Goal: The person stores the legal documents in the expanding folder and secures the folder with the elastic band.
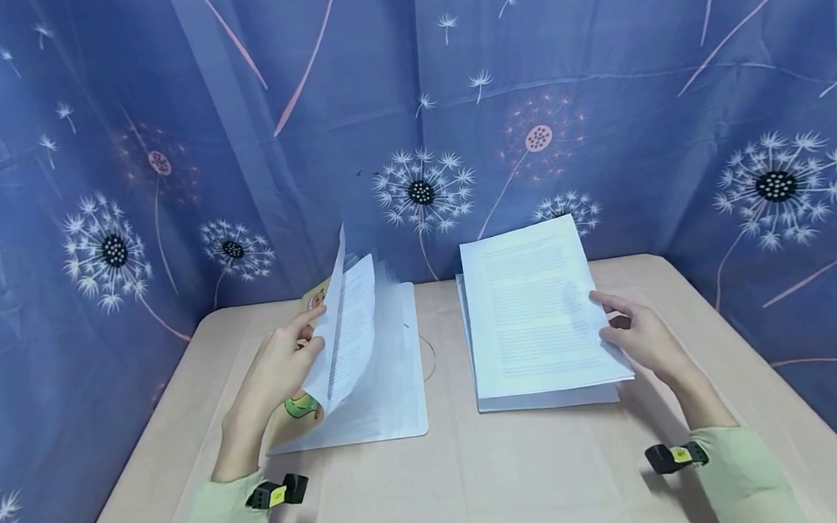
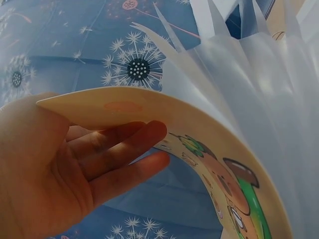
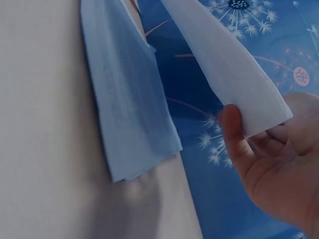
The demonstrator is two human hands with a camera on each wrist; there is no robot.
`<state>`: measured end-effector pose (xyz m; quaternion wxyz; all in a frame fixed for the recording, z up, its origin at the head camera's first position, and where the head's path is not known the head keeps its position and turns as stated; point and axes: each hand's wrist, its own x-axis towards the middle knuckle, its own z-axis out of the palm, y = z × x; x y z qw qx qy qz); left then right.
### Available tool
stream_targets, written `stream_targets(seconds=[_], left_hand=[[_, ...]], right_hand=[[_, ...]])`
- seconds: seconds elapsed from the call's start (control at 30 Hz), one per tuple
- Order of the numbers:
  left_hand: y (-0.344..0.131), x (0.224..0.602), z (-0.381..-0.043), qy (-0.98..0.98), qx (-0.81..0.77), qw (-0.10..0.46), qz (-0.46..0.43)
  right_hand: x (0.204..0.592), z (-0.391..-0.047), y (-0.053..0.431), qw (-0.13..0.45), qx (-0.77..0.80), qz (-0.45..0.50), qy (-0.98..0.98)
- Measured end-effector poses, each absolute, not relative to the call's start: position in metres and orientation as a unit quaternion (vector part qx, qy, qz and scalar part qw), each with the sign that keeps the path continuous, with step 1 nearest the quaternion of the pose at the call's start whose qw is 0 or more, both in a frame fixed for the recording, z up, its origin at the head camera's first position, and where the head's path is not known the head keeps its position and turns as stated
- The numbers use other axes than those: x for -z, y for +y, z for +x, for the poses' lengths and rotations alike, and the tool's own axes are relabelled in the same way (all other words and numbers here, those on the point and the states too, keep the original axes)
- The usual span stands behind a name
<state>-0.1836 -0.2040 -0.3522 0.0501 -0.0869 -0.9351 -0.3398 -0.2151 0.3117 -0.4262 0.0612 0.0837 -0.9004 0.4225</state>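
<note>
A folder with clear plastic pockets (image 1: 397, 376) lies open on the left of the table. My left hand (image 1: 276, 373) grips its raised yellow cover (image 2: 209, 132), which carries cartoon figures and bends in an arc in the left wrist view. Pages with printed text (image 1: 353, 323) stand up beside that hand in the head view. On the right, my right hand (image 1: 646, 339) pinches the right edge of some printed sheets (image 1: 531, 310) between thumb and fingers. These sheets are lifted and tilted over other papers (image 3: 127, 109) lying on the table.
A light beige cloth covers the table (image 1: 449, 486). Blue curtains (image 1: 296, 173) with dandelion prints rise behind it and on both sides. A thin loop (image 1: 433, 358) shows beside the folder's right edge. Each wrist wears a black strap with a small camera (image 1: 277, 492).
</note>
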Motion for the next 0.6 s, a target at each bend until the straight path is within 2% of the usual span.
stream_targets(seconds=[0.6], left_hand=[[-0.205,0.353,-0.182,-0.936,0.339,0.050,-0.087]], right_hand=[[0.397,-0.211,0.297,0.056,-0.439,0.088,-0.893]])
